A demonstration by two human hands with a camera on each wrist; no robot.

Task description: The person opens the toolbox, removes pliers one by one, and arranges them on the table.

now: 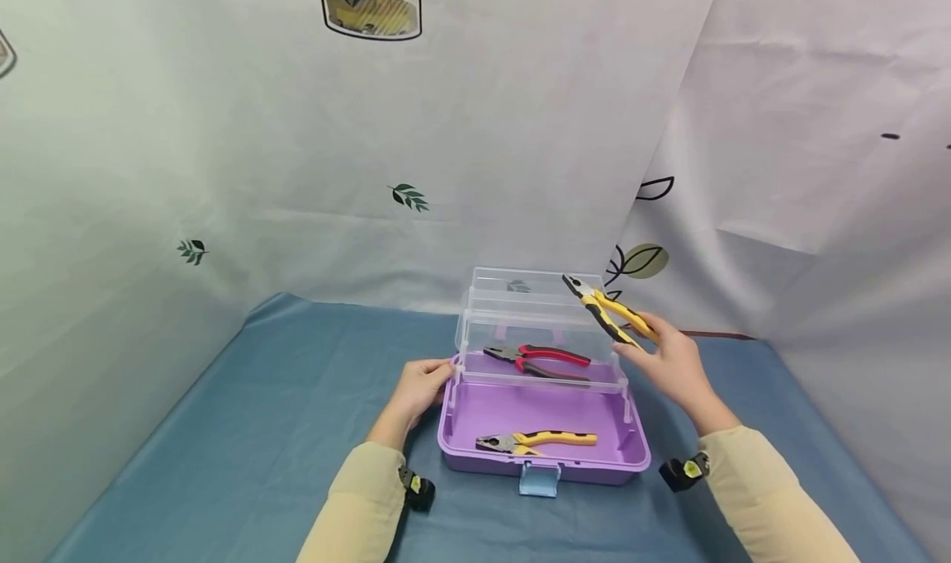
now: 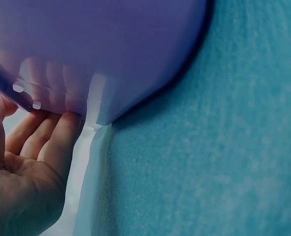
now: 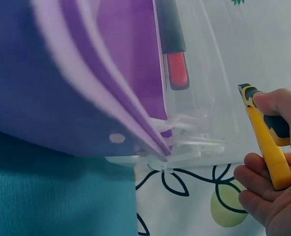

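Observation:
My right hand (image 1: 672, 369) holds a pair of yellow-and-black combination pliers (image 1: 593, 300) by the handles, raised above the right rear of a purple toolbox (image 1: 483, 464). Their jaws point up and to the left. In the right wrist view, the thumb presses one handle of these pliers (image 3: 271, 152). My left hand (image 1: 416, 390) grips the toolbox's left rim, fingertips against the purple wall (image 2: 52, 93). Red-and-black pliers (image 1: 553, 353) lie in the clear raised tray (image 1: 475, 373). Another yellow-and-black pair (image 1: 557, 437) lies in the purple bottom, partly hidden by the front wall.
The toolbox's clear lid (image 1: 538, 281) stands raised at the back. A light blue latch (image 1: 538, 480) hangs down in front. Blue cloth (image 1: 327, 431) covers the table, and a white patterned curtain (image 1: 312, 150) rises behind it.

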